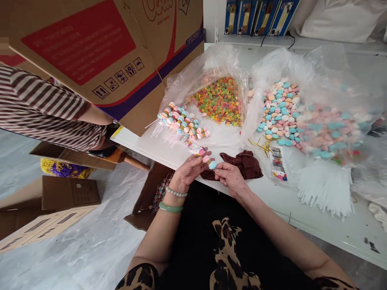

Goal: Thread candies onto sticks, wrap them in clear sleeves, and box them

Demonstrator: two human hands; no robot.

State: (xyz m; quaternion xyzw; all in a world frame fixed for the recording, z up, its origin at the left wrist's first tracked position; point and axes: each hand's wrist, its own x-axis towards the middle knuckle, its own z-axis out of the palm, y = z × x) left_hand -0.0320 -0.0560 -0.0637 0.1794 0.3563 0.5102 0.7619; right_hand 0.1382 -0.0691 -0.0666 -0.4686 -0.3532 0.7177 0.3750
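Observation:
Between my hands is a short candy skewer (208,162) with a pink piece at one end and a blue piece at the other. My left hand (190,171) is closed around its pink end, and a beaded bracelet and a green bangle circle that wrist. My right hand (231,176) pinches at the blue end. Just beyond my left fingers is a printed clear wrapper (193,146); I cannot tell whether they touch it. A pile of candy skewers on white sticks (183,123) lies farther back. Below the right fingers is a dark brown cloth (246,164).
Clear bags hold ring gummies (222,100) and pastel oval candies (282,106). White sticks (326,189), gold ties (264,146) and printed wrappers (277,164) lie to the right. A large carton (121,48) stands at left, beside a person in a striped sleeve (45,96).

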